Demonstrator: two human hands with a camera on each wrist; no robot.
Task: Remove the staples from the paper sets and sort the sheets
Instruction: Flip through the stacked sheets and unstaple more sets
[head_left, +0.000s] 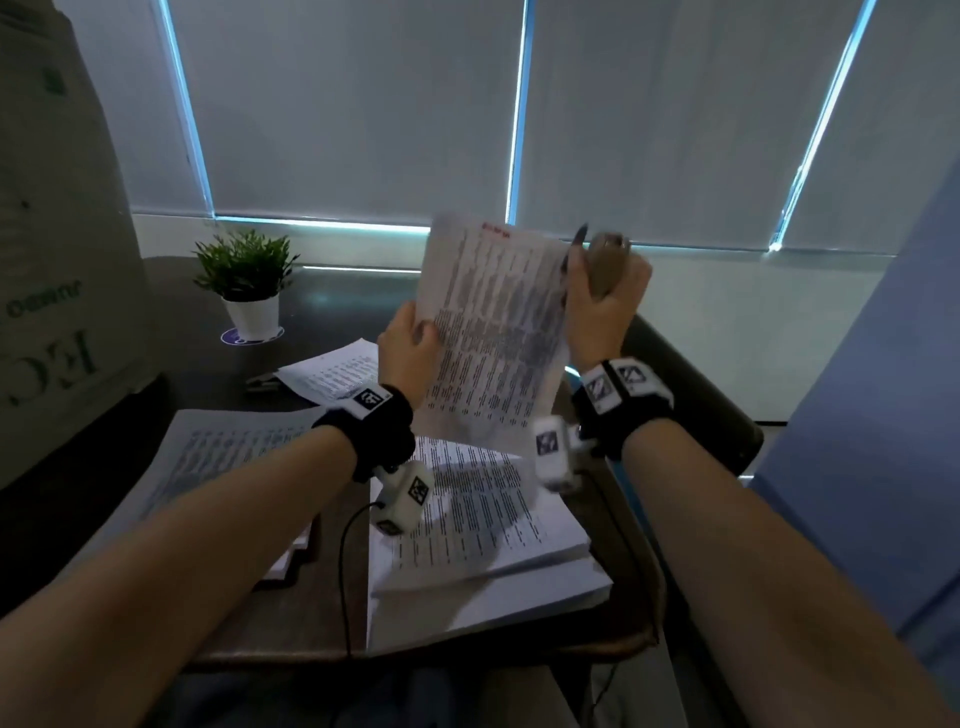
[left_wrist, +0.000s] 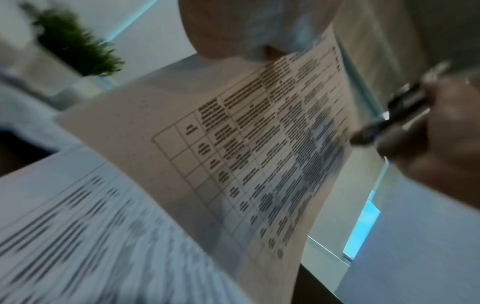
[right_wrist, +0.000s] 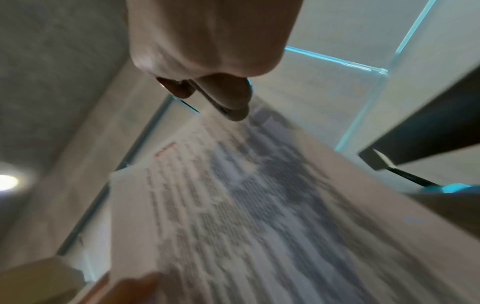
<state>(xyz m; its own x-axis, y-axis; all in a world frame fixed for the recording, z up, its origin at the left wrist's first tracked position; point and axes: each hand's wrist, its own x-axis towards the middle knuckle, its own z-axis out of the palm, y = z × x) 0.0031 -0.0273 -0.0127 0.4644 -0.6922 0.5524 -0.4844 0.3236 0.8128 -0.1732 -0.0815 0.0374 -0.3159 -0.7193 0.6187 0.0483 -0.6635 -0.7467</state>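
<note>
I hold a printed paper set (head_left: 488, 332) upright above the desk. My left hand (head_left: 413, 340) pinches its left edge, thumb on the front. My right hand (head_left: 605, 288) is at the set's upper right edge, fingers curled round a dark staple remover (head_left: 602, 265). The left wrist view shows the table-printed sheet (left_wrist: 233, 154) from below, with the staple remover (left_wrist: 389, 119) in the right hand at its far edge. In the right wrist view the tool's metal tip (right_wrist: 224, 110) pokes out under my fist at the blurred page's (right_wrist: 233, 205) top edge. No staple is visible.
Under my hands lie a thick paper stack (head_left: 478, 530) on the right and another stack (head_left: 223, 457) on the left. Loose sheets (head_left: 332, 374) and a dark stapler (head_left: 260, 383) lie further back. A potted plant (head_left: 244, 280) and a cardboard box (head_left: 57, 260) stand at the left.
</note>
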